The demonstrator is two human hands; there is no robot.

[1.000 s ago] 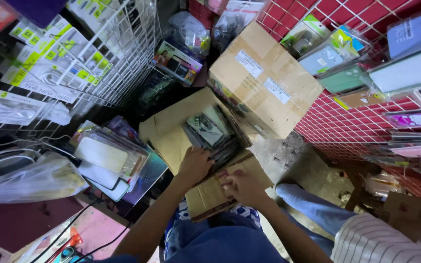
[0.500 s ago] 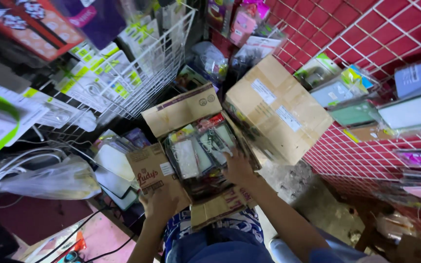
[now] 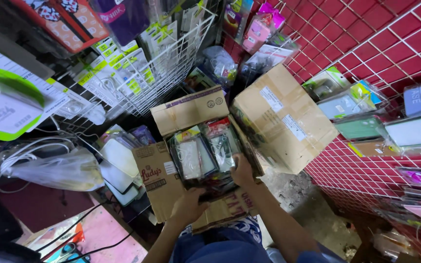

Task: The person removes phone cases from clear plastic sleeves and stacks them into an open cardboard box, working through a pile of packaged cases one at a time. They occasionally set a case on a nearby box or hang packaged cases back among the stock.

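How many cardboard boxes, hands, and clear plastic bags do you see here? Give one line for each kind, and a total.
Cardboard boxes: 2, the open box and the big closed box
Hands: 2, left hand and right hand, both on the bundle of packets
Clear plastic bags: 1, plastic bag
Total: 5

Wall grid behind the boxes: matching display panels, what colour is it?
Red wall grid with white wires, head view.

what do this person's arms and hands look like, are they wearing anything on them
Both forearms are bare, with no sleeves in view. The left hand and right hand wear no gloves, and no watch, ring or bracelet shows.
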